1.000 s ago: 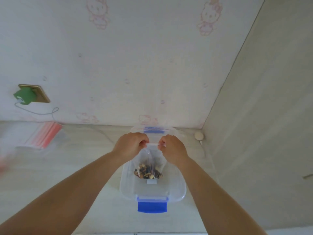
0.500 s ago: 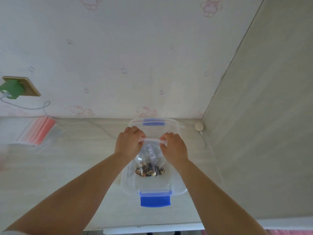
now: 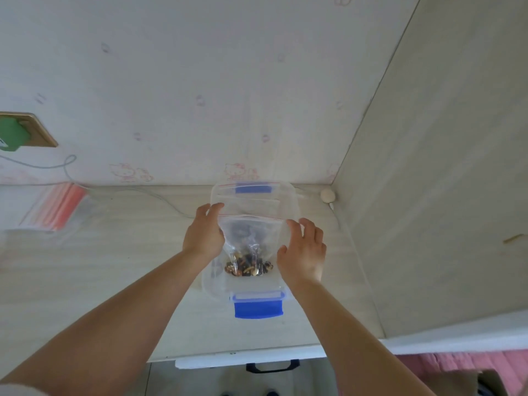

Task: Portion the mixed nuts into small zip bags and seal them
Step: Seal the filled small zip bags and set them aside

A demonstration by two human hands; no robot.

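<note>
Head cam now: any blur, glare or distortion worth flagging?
Head view: wide-angle bending bows the table edge and the corner between the walls; the stack of zip bags at far left is smeared and soft; centre stays sharp, nuts legible through the bag; small glare streak on the bag film; light is soft and flat, faint shadows only.

Left hand (image 3: 203,238) seemingly pinching; right hand (image 3: 304,252) open, fingers spread.
</note>
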